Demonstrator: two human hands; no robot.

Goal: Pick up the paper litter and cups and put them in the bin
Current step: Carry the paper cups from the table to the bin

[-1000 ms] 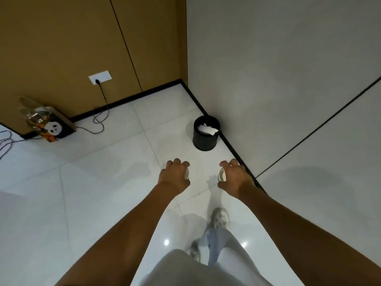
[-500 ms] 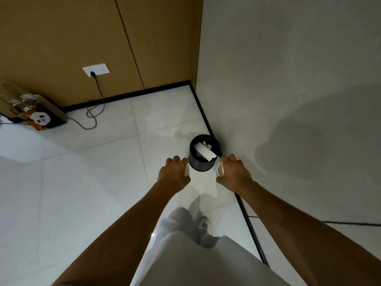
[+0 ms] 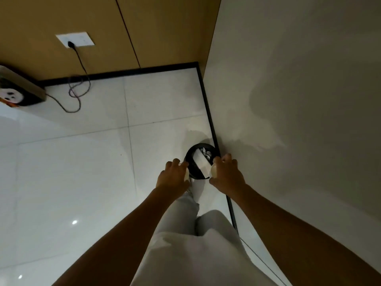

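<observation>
White cups (image 3: 213,171) gripped by left hand (image 3: 172,176) and right hand (image 3: 226,175), flanking black bin (image 3: 191,154).

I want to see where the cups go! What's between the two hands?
In the head view, the black bin, white paper inside, sits between the left hand and right hand.

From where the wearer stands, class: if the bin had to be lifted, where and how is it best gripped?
Probably by its side wall just under the rim, hands closing from left and right. The bin is a small upright black cylinder with no handle visible. The wall stands close on its right, so space there is tight. Both hands, left and right, hold cups now.
</observation>
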